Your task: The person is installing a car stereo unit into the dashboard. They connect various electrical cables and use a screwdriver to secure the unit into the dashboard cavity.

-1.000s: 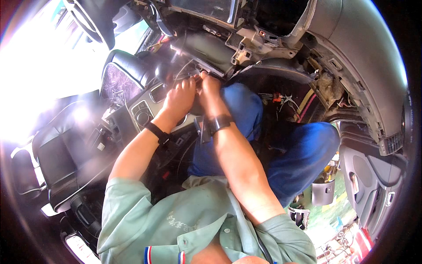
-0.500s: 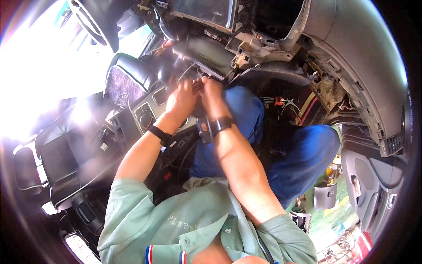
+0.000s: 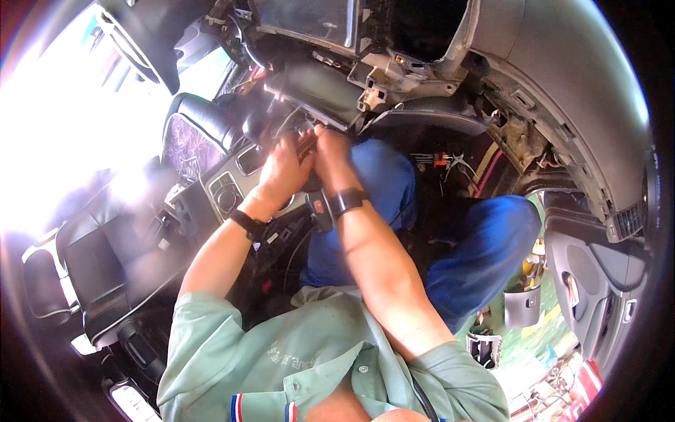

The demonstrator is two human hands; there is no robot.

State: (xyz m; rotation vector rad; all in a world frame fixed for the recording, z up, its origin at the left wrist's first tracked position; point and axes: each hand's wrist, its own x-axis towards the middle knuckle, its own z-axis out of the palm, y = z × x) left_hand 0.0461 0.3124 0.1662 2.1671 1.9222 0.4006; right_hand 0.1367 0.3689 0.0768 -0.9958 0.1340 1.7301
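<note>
My left hand (image 3: 283, 170) and my right hand (image 3: 329, 153) meet at the front of a car's centre console (image 3: 226, 191), just below the dashboard's centre panel (image 3: 327, 91). Fingers of both hands are bent and close together over a small dark piece (image 3: 306, 144); its kind is hidden by the fingers and the shade. A thin light wire (image 3: 288, 121) curves up just beyond the fingertips. To the left of my hands stands a dark, rounded knob (image 3: 254, 128), partly washed out by glare.
A screen (image 3: 309, 17) sits in the stripped dashboard, beside an open cavity (image 3: 425, 28). On the floor right of my knee lie pliers (image 3: 460, 166) and a red-handled tool set (image 3: 439, 160). The door (image 3: 590, 267) stands open at right; black seats (image 3: 116, 257) lie left.
The whole view has shifted slightly. My left hand has turned a little and its fingers have moved apart from the right hand's, so more of the dark piece shows between them.
</note>
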